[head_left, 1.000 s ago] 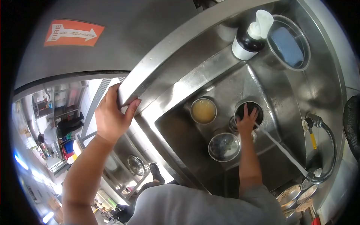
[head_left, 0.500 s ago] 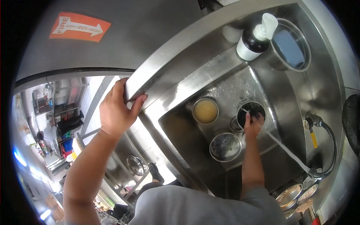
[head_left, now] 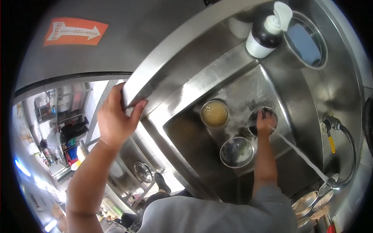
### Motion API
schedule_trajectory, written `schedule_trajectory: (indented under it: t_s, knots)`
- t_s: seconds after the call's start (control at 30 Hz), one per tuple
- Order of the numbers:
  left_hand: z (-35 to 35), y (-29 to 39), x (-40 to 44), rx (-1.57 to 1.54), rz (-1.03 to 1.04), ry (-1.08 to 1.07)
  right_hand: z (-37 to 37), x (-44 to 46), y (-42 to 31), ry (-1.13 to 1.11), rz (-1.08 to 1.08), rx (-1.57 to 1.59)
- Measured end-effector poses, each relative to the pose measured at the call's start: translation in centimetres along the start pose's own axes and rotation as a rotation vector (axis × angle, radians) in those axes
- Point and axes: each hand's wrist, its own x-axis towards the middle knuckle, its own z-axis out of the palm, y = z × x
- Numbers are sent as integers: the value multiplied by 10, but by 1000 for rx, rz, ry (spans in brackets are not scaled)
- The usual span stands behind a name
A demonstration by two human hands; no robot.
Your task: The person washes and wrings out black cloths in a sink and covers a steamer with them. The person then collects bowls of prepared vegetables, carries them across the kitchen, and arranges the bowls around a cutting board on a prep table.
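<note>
- One orange extinguisher sign (head_left: 75,32) hangs above a distant person in dark trousers (head_left: 74,130); one metal bowl (head_left: 143,172) rests beyond the sink.
- My left hand (head_left: 117,116) grips the sink rim (head_left: 155,64) at its corner, thumb over the inner side, fingers over the outer, the metal pinched between.
- Inside the sink basin (head_left: 186,132), room for moving stretches from the near wall to three round containers, standing a little apart.
- The yellow-filled container (head_left: 215,114) sits left of my right hand (head_left: 265,122); the lower container (head_left: 237,152), holding pale and dark contents, stands below and left of it.
- The third, the dark container (head_left: 253,126), lies directly beneath and around my right hand, which reaches inside its rim. The fingers look slightly parted; through blur and spray, I cannot tell whether they pinch anything.
- One pump bottle (head_left: 262,40) stands on the ledge above, just beside one oval tub (head_left: 324,60) holding one blue sponge (head_left: 305,44).
- One water stream (head_left: 303,155) crosses from the spray head (head_left: 333,181) to the dark container, its splash fanning left.
- At far right, one yellow handle (head_left: 331,144) hangs above the hose's curve; several dishes (head_left: 305,202) crowd the lower corner.
</note>
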Motion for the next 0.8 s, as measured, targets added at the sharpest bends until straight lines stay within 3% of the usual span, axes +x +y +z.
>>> schedule_trajectory:
  t_s: [0.07, 0.13, 0.2, 0.3, 0.33, 0.4, 0.5, 0.6, 0.63, 0.67, 0.73, 0.8]
  knots:
    - [-2, 0, -1, 17, 14, 7, 18, -24, 29, 494, -369, 113]
    - [-4, 4, 0, -10, -124, -82, -18, -59, -8, 460, -366, 136]
    - [-1, 1, 0, -11, -80, -56, -30, -65, -20, 435, -360, 164]
    - [-2, 2, -1, 6, -52, -40, 11, -40, -9, 159, -234, -77]
    - [-1, 3, 0, 9, -65, -45, 31, -18, 0, 161, -234, -73]
    - [-1, 2, -3, 1, -78, -56, 77, 25, 34, -587, -103, -333]
    - [-3, 0, 0, 6, -63, -35, 181, 82, 116, -453, 8, -258]
    - [-3, -1, 0, 14, -51, -28, 54, 29, 38, -235, -67, -186]
    - [-3, 0, 1, 15, -33, -26, 41, -4, 30, 168, -143, 79]
    - [-3, 0, 1, 16, -15, -28, 24, -27, 19, 166, -142, 79]
    - [-3, -1, -1, 18, -36, -43, -18, -65, -2, 397, -286, 161]
    - [-3, 1, 0, 21, -53, -55, -56, -103, -27, 338, -249, 94]
